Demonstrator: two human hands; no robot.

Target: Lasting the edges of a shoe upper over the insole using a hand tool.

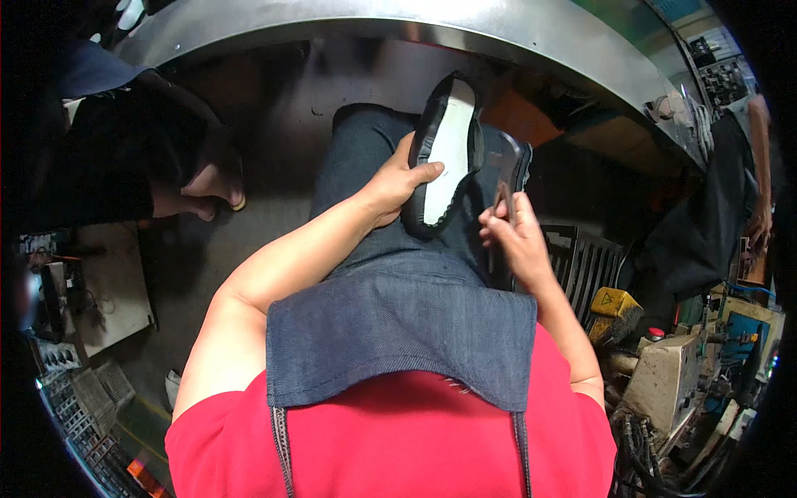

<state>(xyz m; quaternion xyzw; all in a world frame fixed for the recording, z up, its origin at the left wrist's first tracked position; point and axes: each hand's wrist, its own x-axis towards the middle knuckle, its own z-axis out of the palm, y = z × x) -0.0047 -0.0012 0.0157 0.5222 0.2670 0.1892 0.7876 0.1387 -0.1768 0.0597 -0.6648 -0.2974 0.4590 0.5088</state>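
Observation:
My left hand [400, 184] is closed around the side of a black shoe upper [430, 124], sole side up above my lap. Its thumb presses on the white insole [452, 137], and the black material is gathered in folds along the insole's edge. To the right of the shoe, my right hand [519, 236] grips a flat, greyish metal hand tool [507, 162] that points away from me. Motion smears the tool, so its exact kind is unclear. A gap separates the tool from the shoe.
A metal-edged bench [365, 23] curves across the far side. A yellow pedal cover [614, 303] and a machine with a red button [656, 334] stand at the right. Another person's feet [216, 184] show at the left, and a co-worker's hand [758, 226] at the right.

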